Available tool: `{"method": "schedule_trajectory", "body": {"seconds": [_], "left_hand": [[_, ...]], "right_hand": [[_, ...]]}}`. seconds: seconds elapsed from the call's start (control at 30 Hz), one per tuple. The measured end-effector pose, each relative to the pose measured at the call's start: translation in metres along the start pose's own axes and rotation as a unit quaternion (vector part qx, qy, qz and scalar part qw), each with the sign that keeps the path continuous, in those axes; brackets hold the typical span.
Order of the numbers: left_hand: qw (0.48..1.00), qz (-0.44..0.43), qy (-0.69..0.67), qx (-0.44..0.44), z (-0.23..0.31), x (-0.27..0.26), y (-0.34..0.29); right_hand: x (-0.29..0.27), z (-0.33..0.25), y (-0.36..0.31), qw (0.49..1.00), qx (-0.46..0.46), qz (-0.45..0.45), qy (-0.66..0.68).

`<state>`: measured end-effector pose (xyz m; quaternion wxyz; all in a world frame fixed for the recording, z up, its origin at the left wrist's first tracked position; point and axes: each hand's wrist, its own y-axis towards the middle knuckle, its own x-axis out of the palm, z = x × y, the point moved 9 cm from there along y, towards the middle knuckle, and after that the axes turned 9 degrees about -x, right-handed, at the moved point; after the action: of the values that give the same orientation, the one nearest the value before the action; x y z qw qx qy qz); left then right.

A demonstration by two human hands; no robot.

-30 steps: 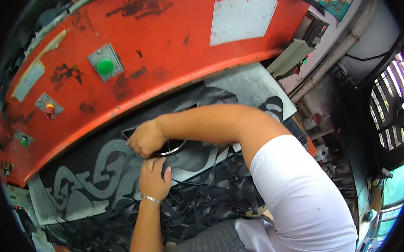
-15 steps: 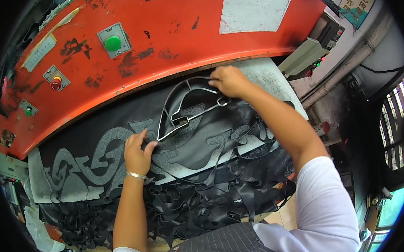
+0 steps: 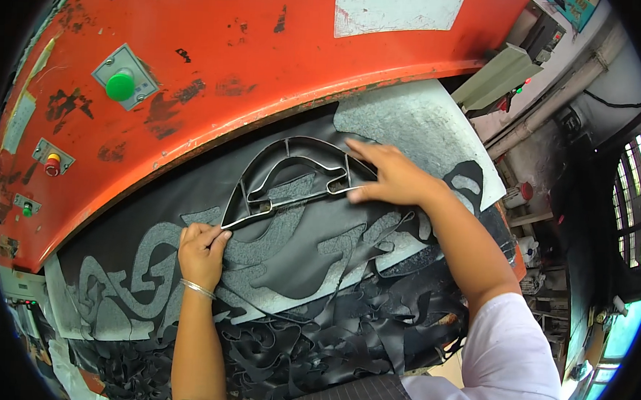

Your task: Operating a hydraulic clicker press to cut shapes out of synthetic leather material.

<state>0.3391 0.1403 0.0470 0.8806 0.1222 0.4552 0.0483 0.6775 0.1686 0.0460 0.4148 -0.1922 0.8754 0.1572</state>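
Observation:
A curved metal cutting die (image 3: 253, 169) with a narrow rim and cross braces lies flat or nearly so on a black leather sheet (image 3: 158, 184). My left hand (image 3: 200, 257) is closed, thumb and forefinger at the die's pointed left tip. My right hand (image 3: 394, 176) straddles the die's right end, its fingers and thumb apart; the palm hides part of that end. Through curved cut-outs in the leather, the grey speckled board (image 3: 404, 121) shows below and around the die.
An orange machine beam (image 3: 219, 64) with a green push button (image 3: 120, 86) and a red knob (image 3: 53, 164) spans the far side. Black leather scraps (image 3: 276, 361) heap along the near edge. A grey control box (image 3: 497, 75) stands at the right.
The die has turned, its right end swinging nearer me and its left tip shifting left. My left hand has closed at that tip. My right hand has opened from its pinch. The view has shifted.

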Motion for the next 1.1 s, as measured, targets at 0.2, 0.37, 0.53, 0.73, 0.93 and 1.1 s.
{"method": "schedule_trajectory", "body": {"seconds": [0.2,0.37,0.53,0.73,0.93,1.1], "left_hand": [[0.999,-0.002,-0.033,-0.006,-0.002,0.008,0.005],[0.997,-0.007,-0.065,-0.048,-0.006,0.01,0.007],[0.995,-0.009,-0.077,-0.06,-0.009,0.012,0.009],[0.998,0.021,-0.052,-0.039,-0.006,-0.001,0.004],[0.998,0.036,-0.059,0.008,-0.012,-0.004,-0.007],[0.982,0.044,-0.173,-0.066,-0.058,-0.072,-0.045]], "right_hand": [[0.008,0.001,-0.016,0.994,-0.061,0.044,-0.079],[0.008,0.003,-0.018,0.993,-0.063,0.049,-0.087],[0.011,0.004,-0.021,0.992,-0.083,0.046,-0.085],[0.006,-0.006,-0.019,0.988,-0.082,0.062,-0.116],[0.016,-0.014,-0.027,0.989,-0.071,0.048,-0.121],[-0.005,-0.09,-0.065,0.956,-0.023,0.188,-0.223]]}}
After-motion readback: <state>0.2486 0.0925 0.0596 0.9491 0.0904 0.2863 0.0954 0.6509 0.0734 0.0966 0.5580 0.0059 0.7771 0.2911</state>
